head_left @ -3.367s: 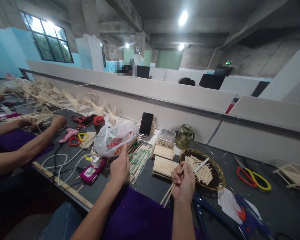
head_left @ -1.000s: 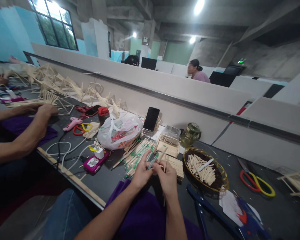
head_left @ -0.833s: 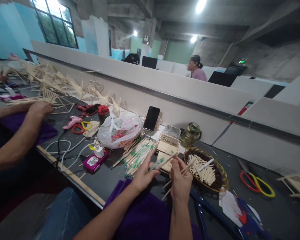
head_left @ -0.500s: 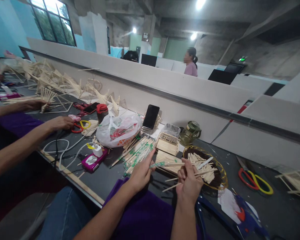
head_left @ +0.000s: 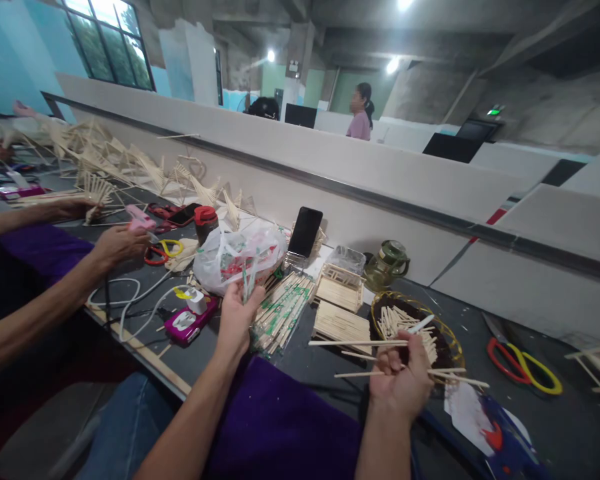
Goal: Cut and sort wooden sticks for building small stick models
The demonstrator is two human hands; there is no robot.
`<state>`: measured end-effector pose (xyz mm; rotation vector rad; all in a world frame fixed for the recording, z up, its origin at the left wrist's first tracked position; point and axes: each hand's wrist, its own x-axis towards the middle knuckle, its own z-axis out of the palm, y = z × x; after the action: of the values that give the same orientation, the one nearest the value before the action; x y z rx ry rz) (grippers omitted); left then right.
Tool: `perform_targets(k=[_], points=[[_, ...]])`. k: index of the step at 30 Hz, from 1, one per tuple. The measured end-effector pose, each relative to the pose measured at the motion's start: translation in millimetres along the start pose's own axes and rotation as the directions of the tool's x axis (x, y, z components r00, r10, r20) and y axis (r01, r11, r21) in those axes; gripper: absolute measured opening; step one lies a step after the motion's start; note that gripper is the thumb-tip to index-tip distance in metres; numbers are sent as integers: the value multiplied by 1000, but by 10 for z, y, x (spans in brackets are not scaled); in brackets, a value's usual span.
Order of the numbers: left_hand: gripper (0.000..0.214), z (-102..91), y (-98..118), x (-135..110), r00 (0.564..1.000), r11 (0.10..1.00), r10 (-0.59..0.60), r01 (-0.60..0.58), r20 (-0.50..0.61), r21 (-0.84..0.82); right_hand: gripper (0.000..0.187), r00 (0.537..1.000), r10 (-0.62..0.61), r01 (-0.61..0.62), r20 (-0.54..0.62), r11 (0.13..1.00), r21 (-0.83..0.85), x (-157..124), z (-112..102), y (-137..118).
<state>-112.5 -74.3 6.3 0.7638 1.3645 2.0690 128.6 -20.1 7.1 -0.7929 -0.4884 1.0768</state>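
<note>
The right hand [head_left: 400, 377] gripped sticks [head_left: 357, 343] mid-length, probably for balance. The left hand [head_left: 236, 317] pinched wrapping [head_left: 249, 279], likely against slipping.

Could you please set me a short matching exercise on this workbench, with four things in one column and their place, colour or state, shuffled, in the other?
Column one
1. Person's left hand
2. Person's right hand
3. Short sticks
4. Plastic bag

Column two
A. Holding long bare sticks
B. White, with red showing
C. Holding a plastic wrapper
D. Lying in the yellow-rimmed basket

Right pairs: 1-C, 2-A, 3-D, 4-B
</note>
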Motion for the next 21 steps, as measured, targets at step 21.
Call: perform_targets(k=[21], points=[[38,-47,-228,-286,947,629,23,-263,321,731,40,893,287,-200,347,943,-266,-220,201,286]])
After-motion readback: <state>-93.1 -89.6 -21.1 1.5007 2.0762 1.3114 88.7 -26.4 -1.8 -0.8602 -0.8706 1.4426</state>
